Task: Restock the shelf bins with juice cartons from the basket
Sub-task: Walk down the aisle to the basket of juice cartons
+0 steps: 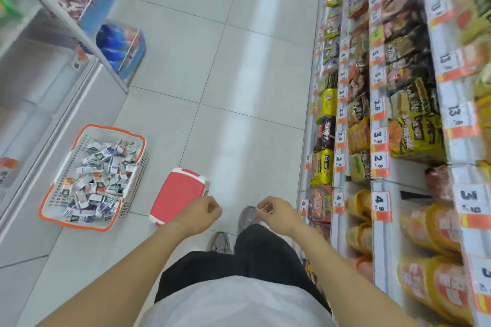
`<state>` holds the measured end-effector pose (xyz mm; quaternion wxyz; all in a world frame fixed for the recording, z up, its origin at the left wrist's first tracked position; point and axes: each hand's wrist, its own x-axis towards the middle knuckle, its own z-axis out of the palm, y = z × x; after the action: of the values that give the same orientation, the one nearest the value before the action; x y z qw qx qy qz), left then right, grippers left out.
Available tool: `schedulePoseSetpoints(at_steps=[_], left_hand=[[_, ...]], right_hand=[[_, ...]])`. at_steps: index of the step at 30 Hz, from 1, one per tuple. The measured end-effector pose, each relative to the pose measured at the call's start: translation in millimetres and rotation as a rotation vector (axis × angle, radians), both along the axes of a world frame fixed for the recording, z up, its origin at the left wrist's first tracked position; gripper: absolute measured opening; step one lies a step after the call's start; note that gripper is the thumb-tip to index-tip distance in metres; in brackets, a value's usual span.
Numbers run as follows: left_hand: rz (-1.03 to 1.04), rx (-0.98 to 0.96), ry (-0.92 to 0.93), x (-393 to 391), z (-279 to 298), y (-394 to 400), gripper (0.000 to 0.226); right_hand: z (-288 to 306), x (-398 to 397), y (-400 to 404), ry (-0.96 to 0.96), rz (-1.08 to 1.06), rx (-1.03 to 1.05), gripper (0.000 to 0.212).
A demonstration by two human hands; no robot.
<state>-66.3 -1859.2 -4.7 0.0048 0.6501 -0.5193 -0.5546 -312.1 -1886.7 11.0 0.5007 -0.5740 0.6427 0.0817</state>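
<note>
Approach step: both the left hand (pixel 203 210) and the right hand (pixel 276 212) are hanging with fingers loosely curled, holding nothing; the basket (pixel 91 227) of juice cartons (pixel 101 175) is lying well left of the fingers, calling for a reach.

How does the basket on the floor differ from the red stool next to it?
The basket is white mesh with an orange rim and open on top, full of small cartons; the red stool has a solid red top with white edges and carries nothing. The basket looks larger. Both sit on the tiled floor, left of the hands.
</note>
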Motion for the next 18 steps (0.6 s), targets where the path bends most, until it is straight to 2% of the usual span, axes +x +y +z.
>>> schedulePoseSetpoints(at_steps=[9,13,18], left_hand=[[0.284,0.092,-0.075,43,-25,-108,0.013],[0.501,0.103,-0.092,64,-22,-145,0.024],[0.836,0.097,-0.066,84,-8,-156,0.023]], right_hand=[[-38,68,-203,0.01,0.374,0.086,0.024],[-43,124,-276,0.013,0.595,0.088,0.022],[-41,208,-329,0.012,0.857,0.107,0.02]])
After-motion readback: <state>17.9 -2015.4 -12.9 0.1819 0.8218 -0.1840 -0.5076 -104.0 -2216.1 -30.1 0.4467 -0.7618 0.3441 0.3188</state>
